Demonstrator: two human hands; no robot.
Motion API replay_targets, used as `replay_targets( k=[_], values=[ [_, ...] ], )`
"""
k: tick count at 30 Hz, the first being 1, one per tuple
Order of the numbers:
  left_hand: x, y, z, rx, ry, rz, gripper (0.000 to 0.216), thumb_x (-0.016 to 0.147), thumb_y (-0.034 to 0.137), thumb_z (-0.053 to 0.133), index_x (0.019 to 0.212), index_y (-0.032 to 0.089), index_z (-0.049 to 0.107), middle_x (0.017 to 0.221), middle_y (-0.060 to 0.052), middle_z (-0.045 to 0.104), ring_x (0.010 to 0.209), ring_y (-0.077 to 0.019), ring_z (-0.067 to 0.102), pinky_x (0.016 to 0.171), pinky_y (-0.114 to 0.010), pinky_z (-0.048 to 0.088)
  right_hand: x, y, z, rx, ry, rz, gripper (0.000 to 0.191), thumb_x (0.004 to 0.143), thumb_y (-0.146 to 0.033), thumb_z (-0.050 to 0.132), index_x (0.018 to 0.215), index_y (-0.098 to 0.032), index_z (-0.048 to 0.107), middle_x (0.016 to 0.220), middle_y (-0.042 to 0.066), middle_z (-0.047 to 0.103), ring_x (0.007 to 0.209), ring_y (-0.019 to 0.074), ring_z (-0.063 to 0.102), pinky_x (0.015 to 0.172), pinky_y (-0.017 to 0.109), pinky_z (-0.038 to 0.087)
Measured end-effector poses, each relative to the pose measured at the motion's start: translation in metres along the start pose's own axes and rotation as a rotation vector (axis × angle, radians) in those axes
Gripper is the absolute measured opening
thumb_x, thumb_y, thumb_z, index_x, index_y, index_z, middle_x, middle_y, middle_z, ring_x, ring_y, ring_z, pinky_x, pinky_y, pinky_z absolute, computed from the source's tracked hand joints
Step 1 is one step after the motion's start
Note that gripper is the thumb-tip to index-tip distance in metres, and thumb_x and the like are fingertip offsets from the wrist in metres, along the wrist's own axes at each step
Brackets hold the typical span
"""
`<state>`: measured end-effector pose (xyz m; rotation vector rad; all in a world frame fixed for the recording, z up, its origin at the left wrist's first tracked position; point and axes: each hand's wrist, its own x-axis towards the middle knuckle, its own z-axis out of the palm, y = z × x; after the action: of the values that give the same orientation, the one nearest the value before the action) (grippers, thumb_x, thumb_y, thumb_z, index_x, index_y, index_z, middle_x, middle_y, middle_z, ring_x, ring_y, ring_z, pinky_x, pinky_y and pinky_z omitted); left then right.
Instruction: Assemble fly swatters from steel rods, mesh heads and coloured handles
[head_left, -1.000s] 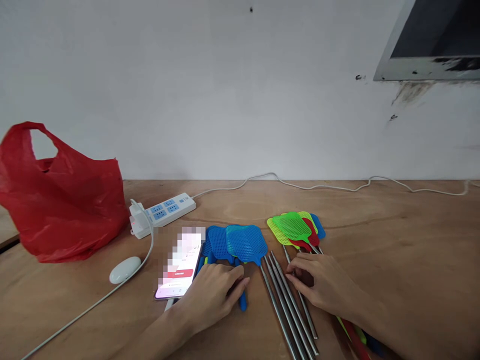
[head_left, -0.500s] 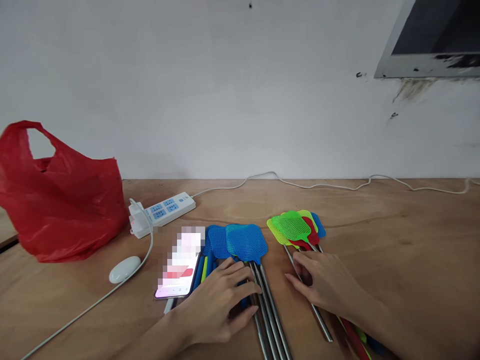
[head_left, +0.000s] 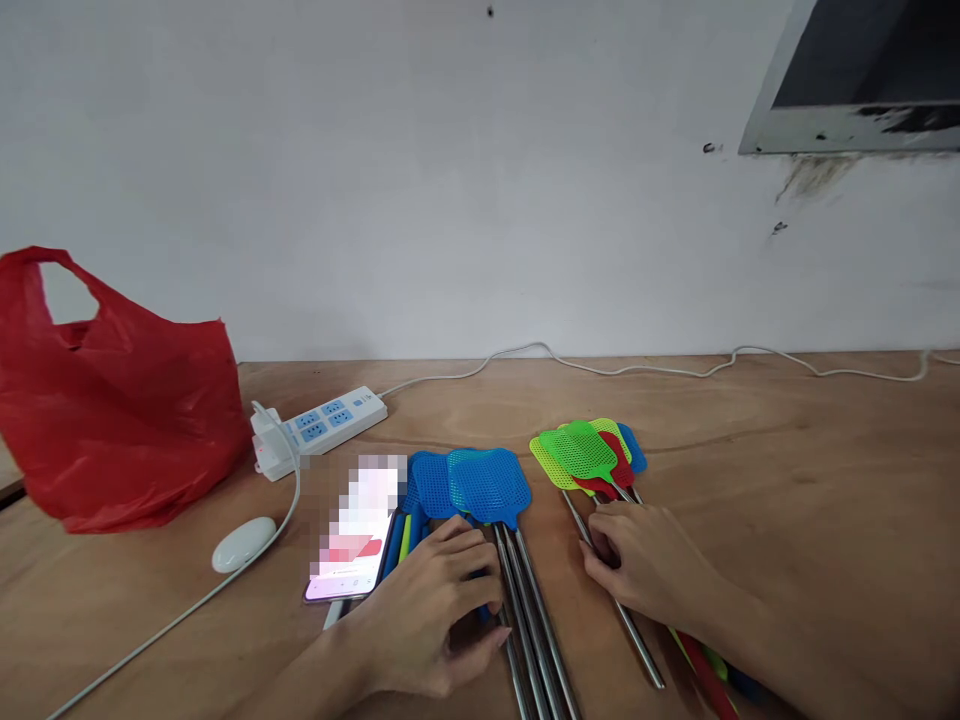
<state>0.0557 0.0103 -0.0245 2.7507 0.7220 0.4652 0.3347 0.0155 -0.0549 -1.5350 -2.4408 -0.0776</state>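
A crumpled red plastic bag (head_left: 112,410) is slumping at the far left of the wooden table (head_left: 787,470), beside a white power strip (head_left: 319,428), a white oval mouse (head_left: 243,542) and a lit phone (head_left: 356,540). The left hand (head_left: 427,620) is lying curled over the stack of blue mesh fly swatters (head_left: 472,485), its grip loosely closing on the steel rods (head_left: 529,620), apparently gathering them. The right hand (head_left: 652,560) is pressing flat, its grip not closing, on the handles of the green, yellow and red swatters (head_left: 585,452), seemingly steadying that pile.
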Motion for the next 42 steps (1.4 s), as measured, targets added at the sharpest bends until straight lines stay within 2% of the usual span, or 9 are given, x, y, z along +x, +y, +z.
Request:
replay_targets(
  k=[11,17,21,27,33,38,42],
  values=[
    [0.0025,0.0031,-0.0024,-0.031,-0.064,-0.011,0.017,0.089,0.023,0.059,0.104,0.02,0.064,0.101,-0.005,0.068,0.095,-0.0242,0.06,0.095,-0.041,0.038,0.0017,0.0,0.0006,0.065,0.047,0.022,0.029,0.082,-0.022,0.058,0.056,-0.02,0.047,0.057,-0.001,0.058,0.054,0.0142,0.053,0.054,0.03,0.024],
    [0.0023,0.0023,-0.0019,-0.088,-0.062,-0.027,0.035,0.087,0.023,0.063,0.122,0.023,0.059,0.121,-0.005,0.067,0.11,-0.0258,0.06,0.102,-0.042,0.039,0.0037,-0.0024,-0.0012,0.144,0.079,0.064,0.031,0.085,-0.025,0.057,0.055,-0.021,0.049,0.054,-0.001,0.06,0.051,0.014,0.054,0.053,0.028,0.028],
    [0.0001,0.0024,-0.0003,-0.083,-0.044,-0.014,0.04,0.087,0.025,0.064,0.127,0.023,0.059,0.132,-0.008,0.064,0.12,-0.0281,0.058,0.105,-0.045,0.041,0.0066,-0.0033,-0.0042,0.261,0.074,0.127,0.031,0.087,-0.03,0.056,0.057,-0.022,0.052,0.049,-0.003,0.059,0.046,0.0134,0.052,0.051,0.027,0.031],
    [0.0004,0.0051,0.0014,-0.088,-0.097,0.045,0.05,0.086,0.03,0.068,0.135,0.024,0.058,0.142,-0.008,0.059,0.124,-0.0299,0.059,0.109,-0.051,0.04,0.0072,-0.0016,-0.005,0.261,0.07,0.15,0.03,0.089,-0.031,0.054,0.06,-0.022,0.053,0.051,-0.003,0.061,0.047,0.0141,0.054,0.051,0.028,0.031],
    [0.003,0.0049,0.0015,-0.066,-0.112,0.022,0.061,0.091,0.041,0.066,0.146,0.022,0.048,0.151,-0.013,0.048,0.138,-0.032,0.048,0.117,-0.056,0.031,0.0062,-0.0003,-0.0034,0.241,0.093,0.152,0.031,0.089,-0.032,0.056,0.06,-0.023,0.054,0.05,-0.004,0.061,0.046,0.0142,0.055,0.051,0.028,0.031],
    [0.003,0.0033,0.0011,-0.02,-0.147,0.026,0.066,0.093,0.043,0.064,0.149,0.016,0.042,0.156,-0.017,0.039,0.143,-0.033,0.039,0.117,-0.056,0.032,0.0066,-0.0003,-0.0041,0.255,0.103,0.147,0.03,0.089,-0.032,0.055,0.06,-0.023,0.053,0.05,-0.004,0.061,0.046,0.0138,0.055,0.051,0.028,0.03],
    [0.0027,0.0084,-0.0002,-0.037,-0.154,0.058,0.061,0.094,0.045,0.063,0.149,0.025,0.043,0.158,-0.011,0.039,0.143,-0.0317,0.04,0.118,-0.055,0.03,0.0069,-0.0005,-0.0051,0.264,0.102,0.163,0.03,0.09,-0.033,0.053,0.061,-0.023,0.053,0.049,-0.004,0.06,0.045,0.0138,0.053,0.051,0.028,0.029]
  ],
)
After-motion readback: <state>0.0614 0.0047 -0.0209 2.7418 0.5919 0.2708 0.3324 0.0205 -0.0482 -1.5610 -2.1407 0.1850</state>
